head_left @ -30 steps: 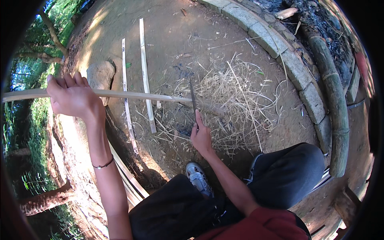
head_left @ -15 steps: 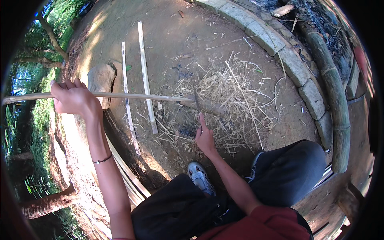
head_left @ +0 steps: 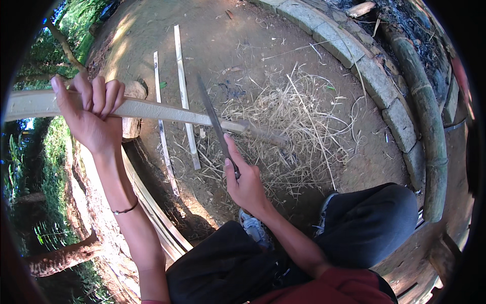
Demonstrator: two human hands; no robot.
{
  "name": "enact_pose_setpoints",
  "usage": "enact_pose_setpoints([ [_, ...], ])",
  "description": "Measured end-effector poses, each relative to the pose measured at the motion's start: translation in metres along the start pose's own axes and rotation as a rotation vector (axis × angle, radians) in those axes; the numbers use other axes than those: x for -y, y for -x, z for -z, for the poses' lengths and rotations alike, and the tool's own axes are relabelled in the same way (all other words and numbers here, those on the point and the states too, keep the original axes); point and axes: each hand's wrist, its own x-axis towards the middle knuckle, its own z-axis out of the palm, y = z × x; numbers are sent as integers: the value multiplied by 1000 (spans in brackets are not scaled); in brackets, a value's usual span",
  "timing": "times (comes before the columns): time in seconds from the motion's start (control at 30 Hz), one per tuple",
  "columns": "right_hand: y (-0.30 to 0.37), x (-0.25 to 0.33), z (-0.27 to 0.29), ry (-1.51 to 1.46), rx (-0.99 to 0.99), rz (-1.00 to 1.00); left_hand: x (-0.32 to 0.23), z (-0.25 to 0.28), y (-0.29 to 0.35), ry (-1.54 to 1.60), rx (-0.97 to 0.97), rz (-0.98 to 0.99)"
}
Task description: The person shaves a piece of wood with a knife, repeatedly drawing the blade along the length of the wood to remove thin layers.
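Pale flat bamboo strip [head_left: 167,111]: held aloft crosswise over the dirt ground, its left part in the left hand [head_left: 93,114], fingers curled around it. Far end overlaps a short brown wooden piece [head_left: 266,135]; contact cannot be told.

Right hand [head_left: 245,185] grasps the handle of a dark, narrow, straight-bladed metal knife [head_left: 208,104], index finger extended along it. Blade crosses the strip near its far end; whether the edge touches is unclear.

Ground: two long, thin, pale wooden slats [head_left: 185,96] lie side by side, apart; a loose heap of curly straw-coloured shavings [head_left: 304,119] lies right of them.

Upper right: curved grey stone-block border [head_left: 340,44] encloses dark grey ash [head_left: 405,17] and a short pale split log [head_left: 361,9].
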Motion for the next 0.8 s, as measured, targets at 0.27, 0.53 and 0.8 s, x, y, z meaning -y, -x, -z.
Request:
enact_pose_setpoints([
  [0.27,-2,-48,4,98,-73,-136,-4,-2,7,11,92,21],
  [0.53,-4,16,8,26,16,-90,-3,-6,12,8,153,27],
  [0.8,2,-3,0,8,-61,-139,-2,-12,13,-40,87,-10],
])
